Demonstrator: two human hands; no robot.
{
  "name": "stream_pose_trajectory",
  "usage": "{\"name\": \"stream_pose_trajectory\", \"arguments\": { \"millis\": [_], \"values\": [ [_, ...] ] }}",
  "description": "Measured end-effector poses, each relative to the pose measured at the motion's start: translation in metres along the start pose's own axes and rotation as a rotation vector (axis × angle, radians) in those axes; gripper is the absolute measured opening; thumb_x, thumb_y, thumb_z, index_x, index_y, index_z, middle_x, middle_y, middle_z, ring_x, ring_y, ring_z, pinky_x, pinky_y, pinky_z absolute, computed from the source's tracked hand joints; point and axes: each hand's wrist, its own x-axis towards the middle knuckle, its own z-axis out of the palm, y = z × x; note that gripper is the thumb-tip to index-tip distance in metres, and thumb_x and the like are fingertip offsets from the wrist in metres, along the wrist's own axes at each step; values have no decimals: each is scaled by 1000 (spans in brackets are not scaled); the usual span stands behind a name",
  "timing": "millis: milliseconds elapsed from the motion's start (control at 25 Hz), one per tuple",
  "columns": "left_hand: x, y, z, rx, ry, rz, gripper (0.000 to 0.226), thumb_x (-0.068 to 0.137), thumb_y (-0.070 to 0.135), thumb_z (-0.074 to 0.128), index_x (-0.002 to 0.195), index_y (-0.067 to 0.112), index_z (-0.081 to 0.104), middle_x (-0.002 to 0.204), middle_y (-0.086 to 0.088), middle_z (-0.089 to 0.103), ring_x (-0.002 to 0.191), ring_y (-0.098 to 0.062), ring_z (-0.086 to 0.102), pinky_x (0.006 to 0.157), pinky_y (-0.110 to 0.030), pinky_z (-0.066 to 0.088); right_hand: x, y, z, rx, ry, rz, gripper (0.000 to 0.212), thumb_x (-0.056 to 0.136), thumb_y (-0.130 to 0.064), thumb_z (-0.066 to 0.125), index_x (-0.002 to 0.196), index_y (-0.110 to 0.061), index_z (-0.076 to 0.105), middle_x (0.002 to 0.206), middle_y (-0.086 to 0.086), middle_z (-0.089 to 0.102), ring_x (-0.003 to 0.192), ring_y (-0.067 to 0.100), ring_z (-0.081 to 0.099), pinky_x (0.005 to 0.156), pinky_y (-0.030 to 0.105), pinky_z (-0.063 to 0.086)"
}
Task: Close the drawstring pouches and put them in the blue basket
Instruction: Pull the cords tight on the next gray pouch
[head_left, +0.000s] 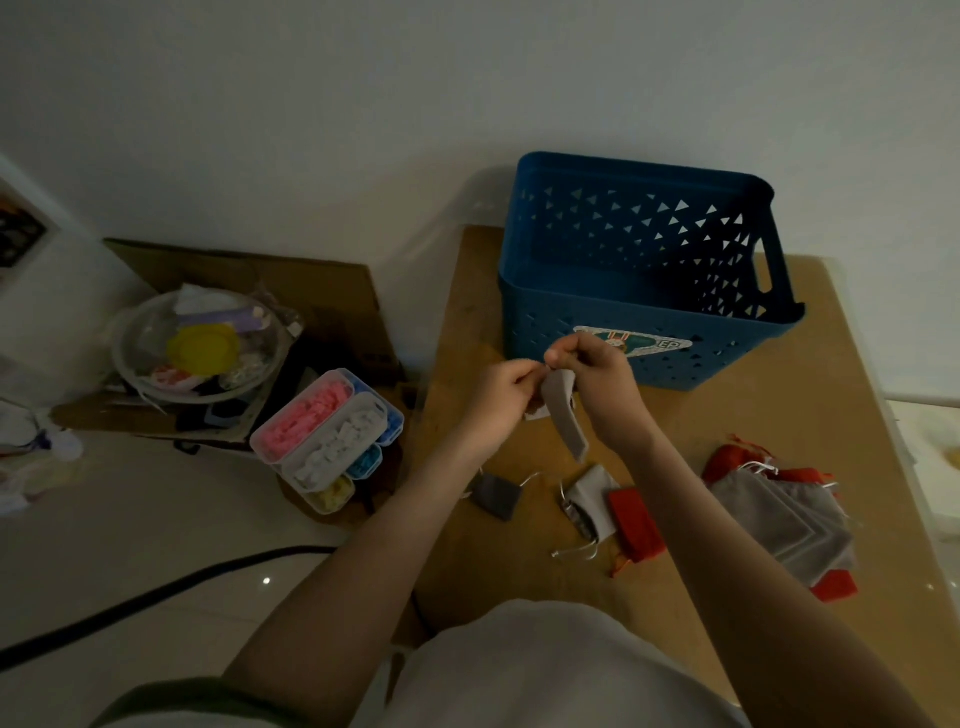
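Pinching the grey pouch (567, 415) at its top, your left hand (498, 400) and right hand (602, 387) are both curled tight on it; it hangs between them, just before the blue basket (545, 317) at the far edge of the table (727, 415).

blue basket (566, 291) with triangle cutouts, grey pouch (567, 415), red pouches (636, 525), tan table (727, 415).
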Motion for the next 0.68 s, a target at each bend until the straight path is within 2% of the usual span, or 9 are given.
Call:
{"name": "stream_pose_trajectory", "arguments": {
  "millis": [120, 200, 320, 400, 480, 560, 680],
  "values": [
    [-3, 1, -8, -180, -62, -49, 22, 99, 21, 45, 100, 9, 63, 92, -15, 59, 87, -25, 56, 87, -41, 47, -2, -8, 1, 46, -84, -70, 12, 90, 0, 58, 80, -7, 58, 72, 8, 57, 62, 14, 59, 56, 27, 50],
    [-4, 1, -12, -307, -112, -94, 20, 98, 23, 49, 99, 10, 64, 99, -17, 58, 94, -27, 53, 94, -44, 44, -2, -13, 1, -12, -141, -137, 11, 89, 2, 58, 81, -5, 59, 73, 7, 58, 62, 9, 59, 57, 24, 51],
    [-3, 4, -16, -252, -155, -124, 15, 98, 20, 49, 99, 18, 64, 107, -20, 60, 100, -30, 57, 99, -45, 45, -1, -15, -2, -144, -168, -188, 6, 91, -3, 58, 89, 1, 62, 82, 9, 60, 73, 13, 59, 66, 23, 52],
    [-2, 4, -18, -128, -119, -89, 17, 98, 18, 47, 98, 14, 63, 94, -14, 63, 88, -23, 59, 84, -34, 50, -1, -16, -6, -86, -120, -123, 18, 95, -13, 54, 95, 2, 63, 84, 5, 62, 75, 12, 59, 67, 22, 50],
    [-1, 5, -20, -90, -47, -72, 19, 100, 18, 45, 93, 12, 62, 77, -4, 56, 70, -11, 51, 65, -21, 44, -2, -21, -11, -44, -89, -35, 28, 97, -25, 52, 104, 0, 64, 87, 3, 63, 78, 10, 60, 67, 19, 48],
    [1, 2, -19, -107, 0, -80, 21, 100, 19, 44, 95, 9, 62, 75, -2, 53, 64, -8, 47, 56, -15, 41, -1, -22, -17, -178, -137, 5, 33, 94, -33, 55, 109, -5, 64, 94, 2, 64, 87, 11, 60, 73, 20, 46],
    [3, 1, -16, -57, 42, -35, 26, 100, 18, 45, 104, 0, 63, 78, -2, 55, 66, -5, 49, 51, -7, 39, 1, -16, -16, -375, -293, 97, 24, 89, -39, 61, 97, -17, 70, 91, 3, 67, 89, 17, 60, 77, 31, 45]
  ]
}}
